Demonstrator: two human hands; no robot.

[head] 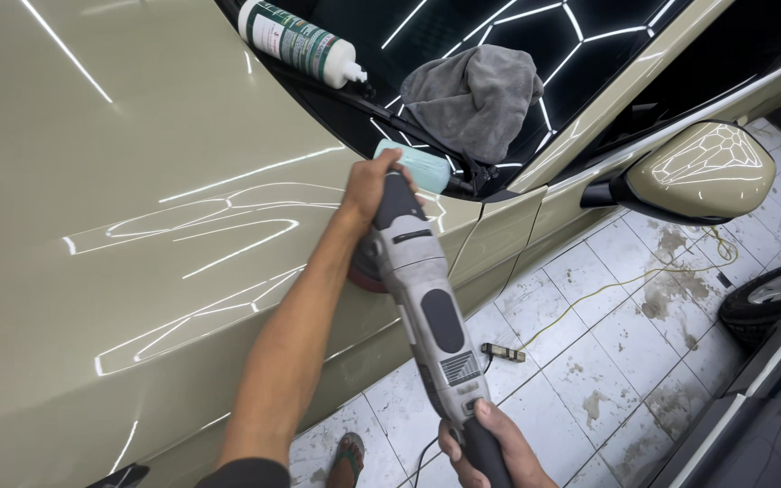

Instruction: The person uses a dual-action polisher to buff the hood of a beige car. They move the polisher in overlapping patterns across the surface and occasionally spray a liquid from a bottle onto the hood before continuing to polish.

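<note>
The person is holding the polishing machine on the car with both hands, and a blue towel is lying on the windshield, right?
Almost. The towel on the windshield is grey, not blue, as the head view shows. The rest is right: the left hand and right hand both hold the polishing machine on the car.

A grey polisher with a red pad lies tilted against the beige car hood.

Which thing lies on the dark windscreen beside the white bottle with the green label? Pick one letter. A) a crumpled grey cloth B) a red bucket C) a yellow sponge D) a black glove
A: a crumpled grey cloth rests on the dark windscreen, just right of the white bottle with the green label; no bucket, yellow sponge or glove shows there.
</note>
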